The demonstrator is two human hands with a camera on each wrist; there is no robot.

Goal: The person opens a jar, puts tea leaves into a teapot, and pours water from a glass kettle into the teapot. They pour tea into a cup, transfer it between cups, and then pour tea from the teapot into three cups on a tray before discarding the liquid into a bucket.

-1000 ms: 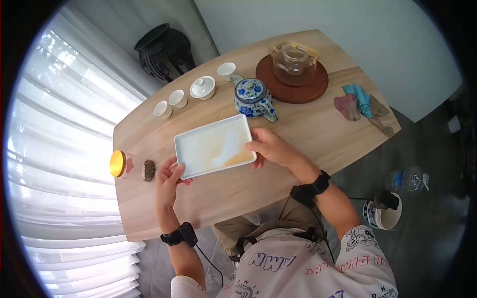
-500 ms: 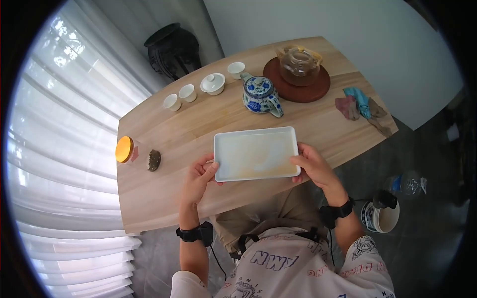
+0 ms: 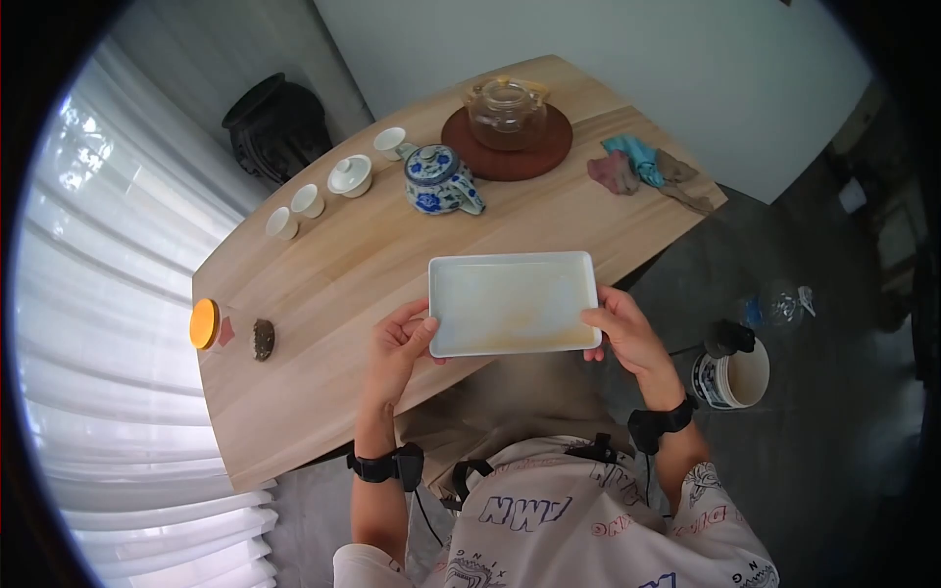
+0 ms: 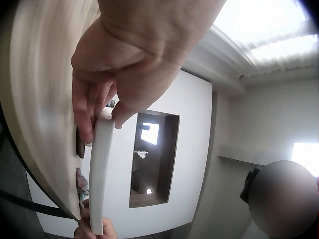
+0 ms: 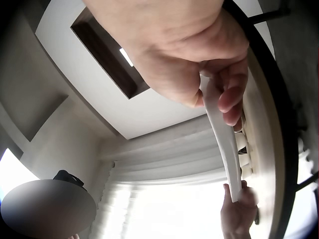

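Observation:
Both hands hold a white rectangular tray (image 3: 515, 284) by its short ends, level, at the table's front edge and partly over the lap. A pale yellowish tint covers its inside. My left hand (image 3: 397, 348) grips the left end with the thumb on the rim and fingers beneath. On the other end, the right hand (image 3: 627, 333) pinches the rim the same way. The left wrist view shows the tray side-on as a thin white slab (image 4: 101, 164), raised off the wooden tabletop. From the right wrist, the tray's edge (image 5: 224, 139) runs toward the left hand.
On the table (image 3: 323, 363) stand a blue-and-white teapot (image 3: 436, 181), a glass teapot (image 3: 507, 116) on a brown round board (image 3: 554, 157), several white cups (image 3: 282, 223), a lidded bowl (image 3: 350, 176), a yellow-lidded jar (image 3: 204, 323) and crumpled cloths (image 3: 637, 162). A bucket (image 3: 720, 380) stands on the floor at right.
The tray, tilted and over the table a second ago, is now level and nearer the body, past the table's front edge. Both hands have kept their grip. The head view has shifted right.

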